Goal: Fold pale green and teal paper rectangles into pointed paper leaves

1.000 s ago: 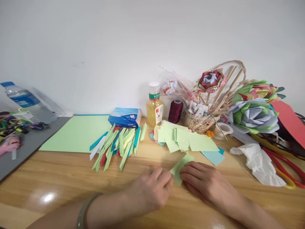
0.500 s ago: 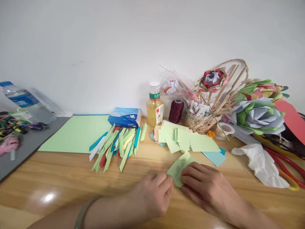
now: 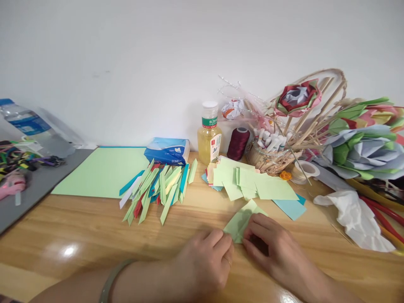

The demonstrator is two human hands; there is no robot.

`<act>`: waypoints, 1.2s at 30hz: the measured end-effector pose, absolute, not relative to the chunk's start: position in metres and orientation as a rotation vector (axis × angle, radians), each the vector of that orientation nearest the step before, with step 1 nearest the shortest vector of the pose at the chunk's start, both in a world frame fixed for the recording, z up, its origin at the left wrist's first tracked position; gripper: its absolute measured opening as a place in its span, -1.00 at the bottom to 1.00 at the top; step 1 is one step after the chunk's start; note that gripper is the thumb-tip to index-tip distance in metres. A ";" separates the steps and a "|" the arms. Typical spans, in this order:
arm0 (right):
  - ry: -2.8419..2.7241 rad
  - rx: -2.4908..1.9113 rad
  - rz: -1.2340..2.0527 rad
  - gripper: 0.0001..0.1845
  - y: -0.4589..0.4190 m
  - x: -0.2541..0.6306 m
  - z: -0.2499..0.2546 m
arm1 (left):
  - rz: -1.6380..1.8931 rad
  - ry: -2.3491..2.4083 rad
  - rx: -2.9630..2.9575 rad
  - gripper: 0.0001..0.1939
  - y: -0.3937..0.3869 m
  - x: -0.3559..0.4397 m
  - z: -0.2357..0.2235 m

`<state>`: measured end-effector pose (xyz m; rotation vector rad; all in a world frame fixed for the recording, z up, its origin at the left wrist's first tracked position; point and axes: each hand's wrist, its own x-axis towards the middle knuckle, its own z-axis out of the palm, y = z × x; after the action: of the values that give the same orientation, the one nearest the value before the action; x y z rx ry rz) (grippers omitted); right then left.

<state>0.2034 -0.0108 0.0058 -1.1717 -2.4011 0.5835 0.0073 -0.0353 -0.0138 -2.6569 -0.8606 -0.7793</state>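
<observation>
A light green square of paper lies turned cornerwise on the wooden table, between my two hands. My left hand is closed, its fingers pinched at the paper's left lower edge. Curled over the right side, my right hand grips that edge between thumb and fingers. Part of the paper is hidden under the fingers. Just beyond it, a loose stack of green paper squares is fanned out, with a blue paper piece under its right end.
Folded paper strips are heaped at left, before a tissue pack and a large green sheet. Behind stand a bottle of yellow liquid, a maroon thread spool and a basket. Crumpled tissue and paper flowers lie right.
The view has shifted slightly. My right hand's fingers have drawn in, with the thumb now nearer the fingertips at the paper's edge. My left hand keeps its pinch on the paper.
</observation>
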 end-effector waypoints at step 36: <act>-2.382 -1.286 0.522 -0.82 -0.014 0.200 -0.001 | -0.712 -0.975 -2.779 -0.77 -0.034 0.012 -0.021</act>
<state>0.2004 -0.0143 -0.0009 -1.2864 -2.3818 0.5224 0.0118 -0.0343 -0.0206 -2.7788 -0.9755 -0.7116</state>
